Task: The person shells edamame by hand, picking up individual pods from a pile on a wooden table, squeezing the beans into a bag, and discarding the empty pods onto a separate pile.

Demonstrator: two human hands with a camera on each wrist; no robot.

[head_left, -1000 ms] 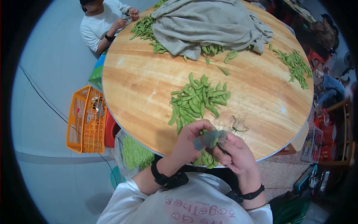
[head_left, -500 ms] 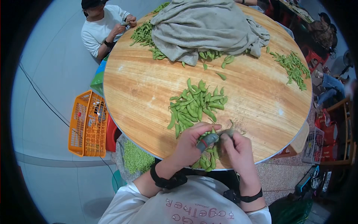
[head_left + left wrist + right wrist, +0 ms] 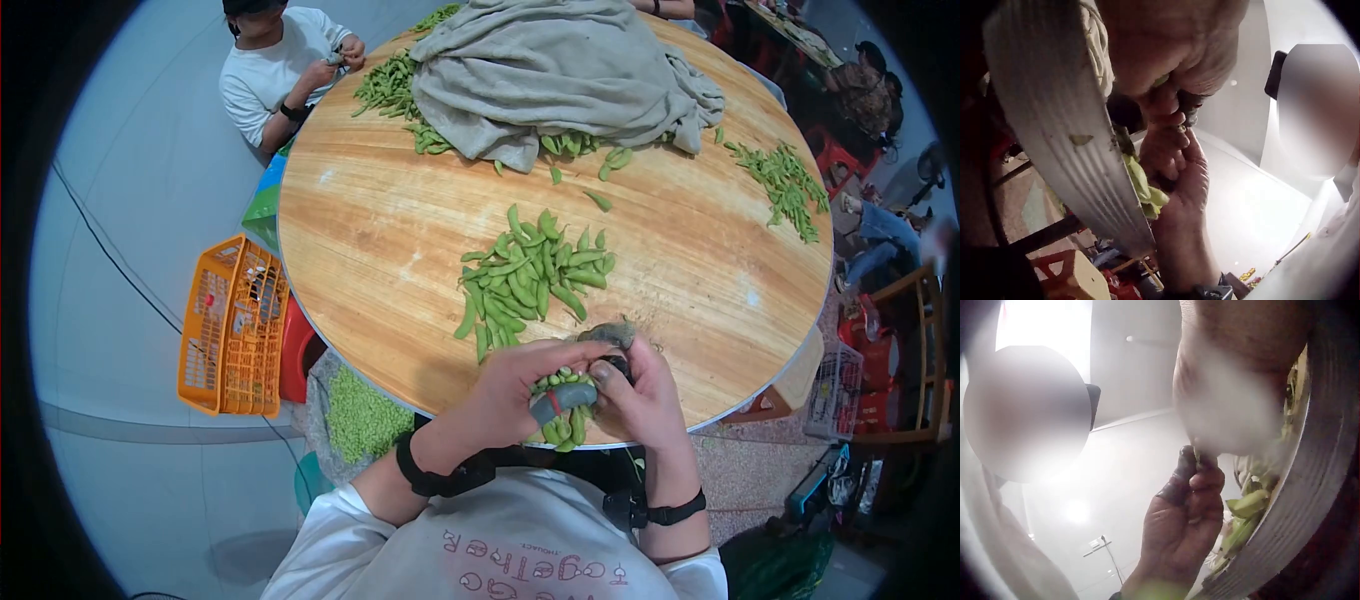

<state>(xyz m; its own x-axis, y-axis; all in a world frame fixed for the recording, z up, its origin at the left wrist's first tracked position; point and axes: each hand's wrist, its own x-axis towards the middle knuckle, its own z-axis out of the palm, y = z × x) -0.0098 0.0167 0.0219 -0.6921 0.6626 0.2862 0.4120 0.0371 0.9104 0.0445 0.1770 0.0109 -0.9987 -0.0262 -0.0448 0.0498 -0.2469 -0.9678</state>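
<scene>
We're looking at both hands working close together over the near rim of the wooden tabletop (image 3: 370, 250). Here the left hand (image 3: 505, 395) is curling round small green beans (image 3: 563, 378), its thumb wearing a grey cover (image 3: 575, 398) with a red band. The right hand (image 3: 652, 400) is bending its fingers just beside it, and at the fingertips a green scrap (image 3: 1197, 455) is showing; we're not able to tell whether the right is gripping it. Below, a few loose pods (image 3: 568, 430) are lying at the rim, and just beyond, a pod pile (image 3: 535, 270) is sitting! Farther back, a grey cloth (image 3: 565, 80) is draping, pods peeking out underneath. Over to the right another heap (image 3: 785, 185) is lying, and at the far left a second person (image 3: 275, 80) is holding something grey.
</scene>
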